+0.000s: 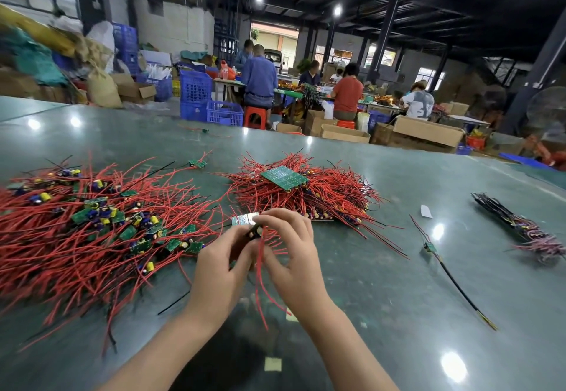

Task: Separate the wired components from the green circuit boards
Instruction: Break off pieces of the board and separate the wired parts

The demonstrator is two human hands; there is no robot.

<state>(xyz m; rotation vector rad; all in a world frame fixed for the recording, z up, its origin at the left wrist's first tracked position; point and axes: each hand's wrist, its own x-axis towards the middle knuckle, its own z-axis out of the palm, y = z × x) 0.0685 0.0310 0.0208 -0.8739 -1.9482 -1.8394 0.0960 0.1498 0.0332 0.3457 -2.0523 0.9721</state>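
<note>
Both of my hands meet over the table's middle around one strip of green circuit board (244,219) with red wires (262,271) hanging from it. My left hand (222,271) grips the lower part with curled fingers, near a small black and yellow component (256,232). My right hand (291,249) pinches the top of the piece from the right. A big heap of small green boards with red wires (92,225) lies to the left. A second red-wire heap (309,194) lies behind my hands, with a larger green panel (284,177) on top.
A single wired board with a black lead (441,260) lies to the right, and a dark wire bundle (520,226) farther right. A white scrap (426,211) lies between them. Beyond the glossy table (398,314), several people sit working among blue crates (225,112) and cardboard boxes (428,133).
</note>
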